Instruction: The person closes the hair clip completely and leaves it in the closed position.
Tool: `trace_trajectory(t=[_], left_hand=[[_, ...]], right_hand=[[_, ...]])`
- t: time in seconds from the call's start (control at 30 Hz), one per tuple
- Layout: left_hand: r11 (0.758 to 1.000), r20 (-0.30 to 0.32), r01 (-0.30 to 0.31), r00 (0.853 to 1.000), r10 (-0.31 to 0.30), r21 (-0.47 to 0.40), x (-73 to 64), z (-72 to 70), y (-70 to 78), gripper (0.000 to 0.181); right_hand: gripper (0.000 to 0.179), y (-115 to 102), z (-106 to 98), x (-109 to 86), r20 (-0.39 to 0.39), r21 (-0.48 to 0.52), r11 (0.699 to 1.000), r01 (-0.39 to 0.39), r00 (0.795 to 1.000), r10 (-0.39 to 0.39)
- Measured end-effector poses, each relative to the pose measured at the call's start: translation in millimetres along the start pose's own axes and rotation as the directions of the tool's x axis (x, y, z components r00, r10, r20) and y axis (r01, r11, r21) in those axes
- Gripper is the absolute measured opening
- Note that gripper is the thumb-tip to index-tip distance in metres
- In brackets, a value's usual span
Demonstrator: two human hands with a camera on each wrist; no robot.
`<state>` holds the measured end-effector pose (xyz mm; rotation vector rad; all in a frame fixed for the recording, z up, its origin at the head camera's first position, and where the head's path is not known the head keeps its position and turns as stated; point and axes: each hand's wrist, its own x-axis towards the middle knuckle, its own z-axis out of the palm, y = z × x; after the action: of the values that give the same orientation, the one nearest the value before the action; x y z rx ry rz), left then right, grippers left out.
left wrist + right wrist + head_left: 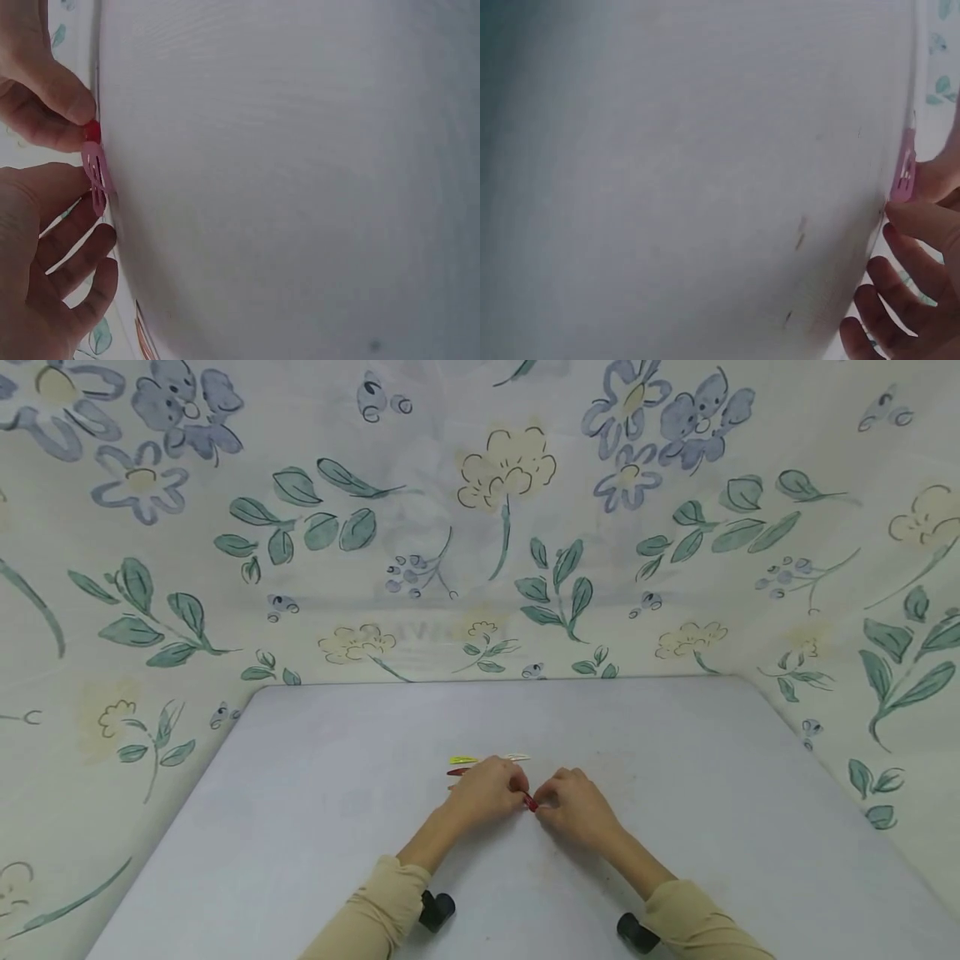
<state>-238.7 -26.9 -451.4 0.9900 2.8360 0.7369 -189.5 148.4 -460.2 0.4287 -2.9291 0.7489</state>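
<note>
A pink snap hair clip (96, 169) is held between the two hands; in the head view the small clip (531, 802) looks red. My left hand (487, 792) pinches one part of it between thumb and finger, the other fingers loosely bent. At the clip's end, my right hand (577, 810) pinches a small red piece (92, 131); whether it belongs to the clip I cannot tell. Just beyond the left hand lie a yellow clip (464, 759), a whitish clip (517, 757) and a dark red clip (458, 771). An orange clip (142, 337) is partly hidden by that hand.
Under the hands is a white table (337, 752). A floral cloth (420, 568) stands behind it and along its sides. Black wrist devices (437, 911) sit below both forearms, near the beige sleeves (378, 902).
</note>
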Motion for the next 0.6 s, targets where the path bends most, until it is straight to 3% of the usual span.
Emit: trace_trajectory(t=[0.27, 0.6], left_hand=[[0.999, -0.029, -0.016, 0.999, 0.017, 0.036, -2.3, 3.8, 0.0, 0.003], [1.000, -0.048, -0.008, 0.999, 0.008, 0.015, -6.3, 1.2, 4.7, 0.004]], right_hand=[[0.007, 0.0, 1.5, -0.1, -0.004, -0.027, 1.000, 0.002, 1.000, -0.002], [0.006, -0.3, -0.1, 1.8, -0.012, 0.014, 0.999, -0.031, 0.999, 0.031]])
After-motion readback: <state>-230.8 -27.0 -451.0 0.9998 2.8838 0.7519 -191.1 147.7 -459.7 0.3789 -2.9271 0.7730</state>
